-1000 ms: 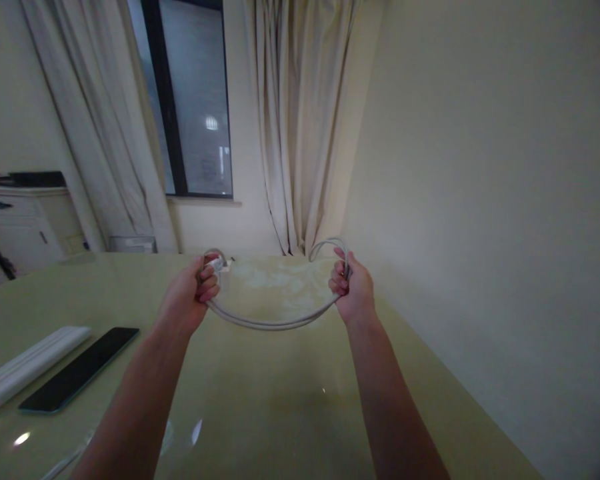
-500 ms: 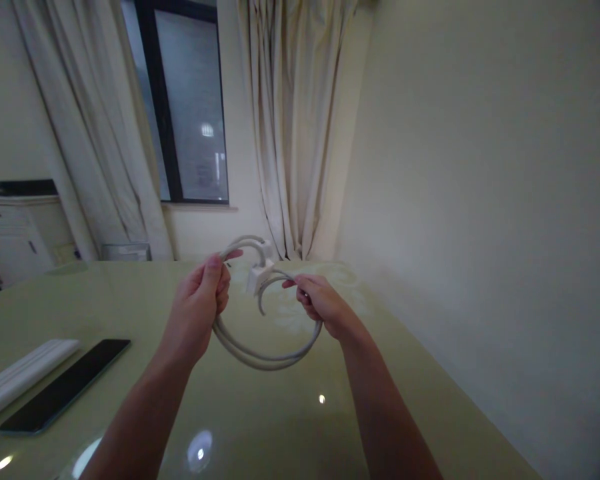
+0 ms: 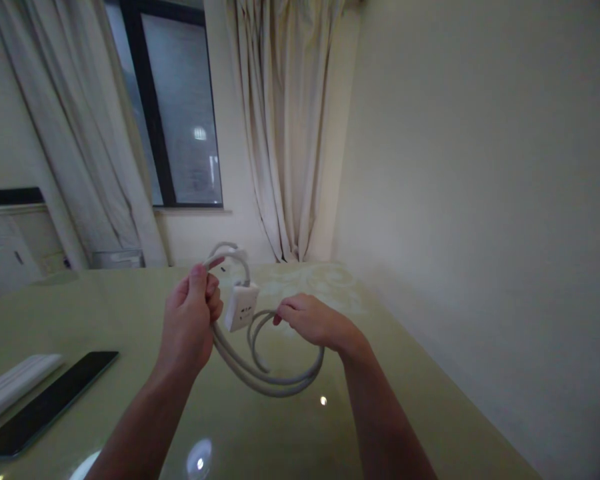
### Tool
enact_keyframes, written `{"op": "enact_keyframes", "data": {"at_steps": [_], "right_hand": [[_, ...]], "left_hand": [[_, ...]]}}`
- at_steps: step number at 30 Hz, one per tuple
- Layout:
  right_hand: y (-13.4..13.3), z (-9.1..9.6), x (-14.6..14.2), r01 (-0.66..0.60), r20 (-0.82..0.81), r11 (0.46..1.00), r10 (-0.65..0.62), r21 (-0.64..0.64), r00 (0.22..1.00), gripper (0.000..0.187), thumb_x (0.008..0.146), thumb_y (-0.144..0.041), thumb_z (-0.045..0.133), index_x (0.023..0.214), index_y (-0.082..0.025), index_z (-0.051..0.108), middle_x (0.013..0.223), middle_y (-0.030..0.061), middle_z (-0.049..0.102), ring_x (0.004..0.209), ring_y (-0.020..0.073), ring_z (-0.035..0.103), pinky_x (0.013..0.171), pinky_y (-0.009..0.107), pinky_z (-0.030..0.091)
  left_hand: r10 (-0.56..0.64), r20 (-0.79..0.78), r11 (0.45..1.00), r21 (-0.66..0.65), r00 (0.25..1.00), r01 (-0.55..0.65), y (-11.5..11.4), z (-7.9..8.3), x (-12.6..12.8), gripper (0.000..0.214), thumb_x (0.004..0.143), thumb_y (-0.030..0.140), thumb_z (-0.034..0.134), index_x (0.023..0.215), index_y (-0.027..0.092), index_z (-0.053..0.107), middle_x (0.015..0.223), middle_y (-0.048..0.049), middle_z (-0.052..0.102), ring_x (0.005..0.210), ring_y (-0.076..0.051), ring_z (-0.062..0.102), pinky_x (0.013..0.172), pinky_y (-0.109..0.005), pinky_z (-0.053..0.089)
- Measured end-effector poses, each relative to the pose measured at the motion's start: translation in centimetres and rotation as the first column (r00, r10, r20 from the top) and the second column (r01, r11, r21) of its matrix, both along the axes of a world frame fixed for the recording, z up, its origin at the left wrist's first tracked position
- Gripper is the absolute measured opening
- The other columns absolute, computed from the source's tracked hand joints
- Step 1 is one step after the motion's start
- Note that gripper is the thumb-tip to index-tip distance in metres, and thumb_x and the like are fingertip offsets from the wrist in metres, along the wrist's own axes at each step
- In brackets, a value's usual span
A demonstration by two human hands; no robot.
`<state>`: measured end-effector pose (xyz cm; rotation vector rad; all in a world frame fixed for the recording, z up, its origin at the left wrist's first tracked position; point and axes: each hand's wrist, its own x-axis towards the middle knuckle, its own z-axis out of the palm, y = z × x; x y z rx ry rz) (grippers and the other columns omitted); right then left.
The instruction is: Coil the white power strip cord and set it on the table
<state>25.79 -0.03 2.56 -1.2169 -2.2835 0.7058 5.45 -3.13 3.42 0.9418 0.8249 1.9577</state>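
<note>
1. The left hand [image 3: 187,313] and right hand [image 3: 317,321] are sitting closer together and lower than a second ago; the grey cable [image 3: 275,394] seems to be gathering into a tighter coil.
2. The left hand is clamping firmly round the cable's left side; the right hand is pinching a thinner looped strand.
3. The cable is hanging between them, above the table [image 3: 270,437]; a white socket block [image 3: 241,309] is dangling near the left hand — its slotted face now showing.
4. At left, a white bar [image 3: 15,387] and dark slab [image 3: 50,403] are lying parallel; a cabinet [image 3: 30,240] is standing behind — contents hidden.
</note>
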Motion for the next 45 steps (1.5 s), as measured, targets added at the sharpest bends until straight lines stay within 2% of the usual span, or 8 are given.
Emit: {"op": "enact_keyframes", "data": {"at_steps": [5, 11, 14, 19, 26, 32, 40, 45], "right_hand": [[-0.3, -0.1, 0.3, 0.082, 0.116, 0.995, -0.087, 0.047, 0.989, 0.035, 0.097, -0.021, 0.049, 0.086, -0.015, 0.082, 0.098, 0.0135, 0.081, 0.089, 0.0226, 0.069, 0.072, 0.030, 0.042], [-1.3, 0.9, -0.5, -0.136, -0.013, 0.988, 0.138, 0.068, 0.990, 0.029, 0.098, -0.021, 0.053, 0.088, -0.018, 0.080, 0.097, 0.0066, 0.080, 0.089, 0.0194, 0.069, 0.075, 0.028, 0.043], [-1.9, 1.2, -1.4, -0.029, -0.174, 0.981, 0.062, 0.191, 0.983, 0.020, 0.096, -0.021, 0.058, 0.089, -0.019, 0.077, 0.086, 0.0032, 0.077, 0.080, 0.0168, 0.067, 0.071, 0.027, 0.042], [-2.4, 1.2, -2.3, 0.169, -0.373, 0.954, -0.067, 0.249, 0.925, 0.011, 0.091, -0.025, 0.065, 0.087, -0.020, 0.074, 0.075, 0.0006, 0.073, 0.067, 0.0149, 0.064, 0.065, 0.026, 0.042], [-2.6, 0.9, -2.5, 0.214, -0.503, 0.927, -0.032, 0.309, 0.864, 0.007, 0.092, -0.028, 0.064, 0.088, -0.022, 0.061, 0.073, -0.0022, 0.066, 0.065, 0.0142, 0.063, 0.062, 0.025, 0.044], [-1.8, 0.4, -1.7, 0.122, -0.428, 0.895, 0.082, 0.429, 0.900, 0.035, 0.078, -0.007, 0.061, 0.107, -0.024, 0.053, 0.085, -0.0039, 0.061, 0.072, 0.0141, 0.058, 0.068, 0.025, 0.045], [-0.2, -0.5, -1.3, 0.206, -0.222, 0.591, -0.046, 0.780, 0.974, 0.017, 0.102, -0.020, 0.061, 0.089, -0.021, 0.071, 0.094, 0.0072, 0.064, 0.090, 0.0213, 0.059, 0.080, 0.033, 0.047], [-1.2, -0.7, -3.0, 0.252, -0.184, 0.685, -0.172, 0.684, 0.968, 0.019, 0.102, -0.015, 0.058, 0.107, -0.021, 0.075, 0.095, 0.0062, 0.074, 0.089, 0.0211, 0.068, 0.081, 0.033, 0.049]], "left_hand": [[0.061, 0.061, 0.998, 0.021, 0.996, -0.063, 0.1, -0.1, 0.1, 0.025, 0.103, 0.034, 0.059, 0.099, 0.014, 0.073, 0.066, 0.0080, 0.037, 0.043, -0.003, 0.022, 0.036, -0.014, 0.021], [-0.068, -0.229, 0.994, -0.095, 0.971, 0.047, 0.0, -1.1, 0.6, 0.033, 0.094, 0.044, 0.070, 0.075, 0.017, 0.066, 0.060, 0.0066, 0.038, 0.044, -0.006, 0.026, 0.038, -0.016, 0.020], [-0.089, -0.534, 0.995, -0.091, 0.841, 0.047, -0.1, -1.3, 0.6, 0.037, 0.090, 0.042, 0.073, 0.063, 0.020, 0.062, 0.057, 0.0018, 0.044, 0.052, -0.012, 0.044, 0.045, -0.019, 0.034], [0.165, -0.787, 0.986, 0.148, 0.594, -0.078, -0.9, -0.8, 0.5, 0.015, 0.084, 0.032, 0.077, 0.097, 0.026, 0.082, 0.081, -0.0040, 0.064, 0.067, -0.019, 0.057, 0.063, -0.026, 0.046], [0.266, -0.840, 0.962, 0.198, 0.473, -0.190, -1.7, -0.6, 0.2, 0.041, 0.073, 0.040, 0.086, 0.113, 0.031, 0.082, 0.119, -0.0093, 0.067, 0.081, -0.025, 0.063, 0.075, -0.032, 0.052], [0.163, -0.822, 0.986, 0.123, 0.546, -0.110, -0.5, -1.4, 0.0, 0.024, 0.082, 0.031, 0.080, 0.106, 0.034, 0.083, 0.100, -0.0075, 0.077, 0.089, -0.029, 0.068, 0.076, -0.029, 0.049], [0.256, -0.869, 0.963, 0.193, 0.425, -0.186, -0.2, -1.2, -1.4, 0.013, 0.090, 0.034, 0.073, 0.100, 0.032, 0.081, 0.095, -0.0062, 0.080, 0.084, -0.028, 0.068, 0.074, -0.030, 0.043], [0.259, -0.890, 0.958, 0.185, 0.374, -0.220, -0.2, -0.9, -2.0, 0.016, 0.093, 0.040, 0.067, 0.097, 0.030, 0.079, 0.069, -0.0026, 0.072, 0.061, -0.023, 0.063, 0.057, -0.028, 0.036]]}}
